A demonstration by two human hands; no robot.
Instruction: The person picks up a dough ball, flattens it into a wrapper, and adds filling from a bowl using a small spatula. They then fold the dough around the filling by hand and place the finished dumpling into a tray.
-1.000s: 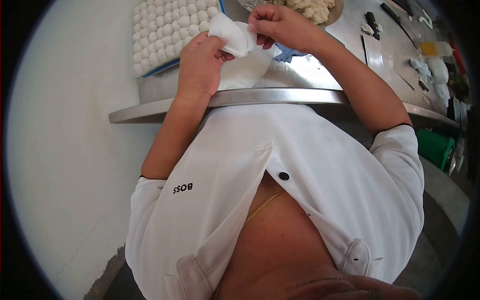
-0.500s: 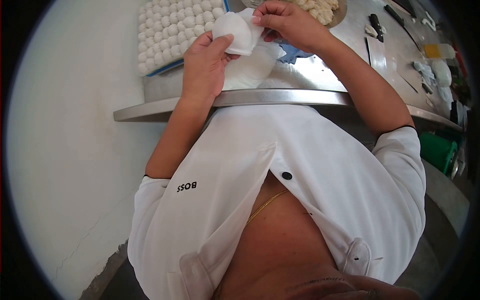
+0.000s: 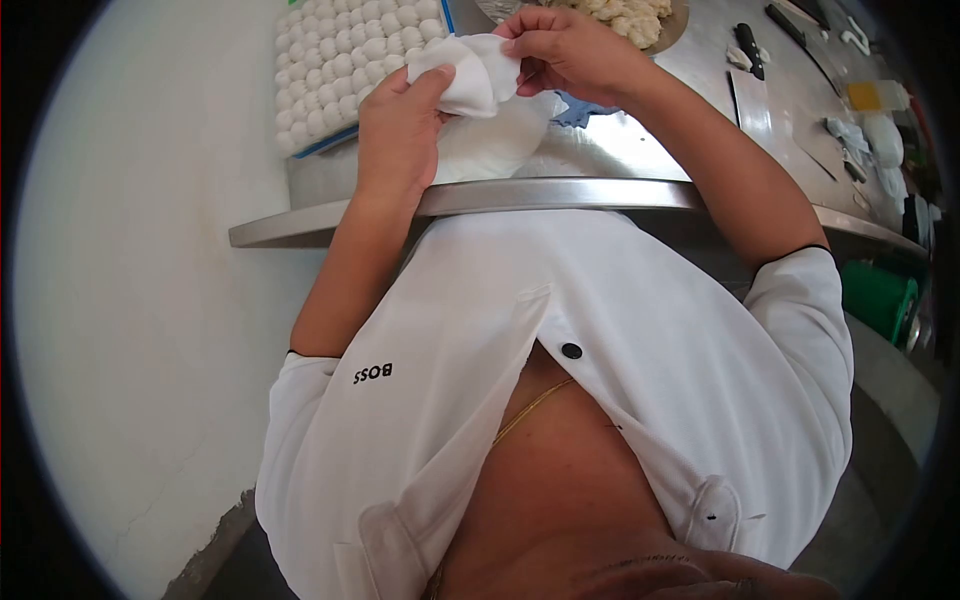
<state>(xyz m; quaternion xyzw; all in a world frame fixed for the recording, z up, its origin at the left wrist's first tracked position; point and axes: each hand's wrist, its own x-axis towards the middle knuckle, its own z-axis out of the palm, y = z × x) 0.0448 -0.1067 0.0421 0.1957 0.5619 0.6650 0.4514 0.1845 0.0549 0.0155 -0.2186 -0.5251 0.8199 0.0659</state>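
A small stack of thin white round sheets (image 3: 468, 78), like dough wrappers, hangs above the steel table between my hands. My left hand (image 3: 400, 125) grips the stack at its left side, thumb on top. My right hand (image 3: 570, 52) pinches the edge of one sheet at the right, which is partly fanned out from the others. Beneath them, a translucent whitish round thing (image 3: 490, 145) lies near the table edge. Just left of my hands stands a blue-edged tray (image 3: 330, 141) with rows of white rounded pieces (image 3: 350, 60).
At the top, a metal bowl (image 3: 678, 22) holds a pale lumpy mass (image 3: 630, 18). A blue cloth (image 3: 580, 108) lies below it. Farther right are a black-handled knife (image 3: 748, 50), a yellow-filled bottle (image 3: 878, 97) and small tools. The steel table's edge (image 3: 560, 193) runs before my body.
Both hands have shifted slightly left with the white sheets. The sheet at my right hand is now spread farther out from the stack.
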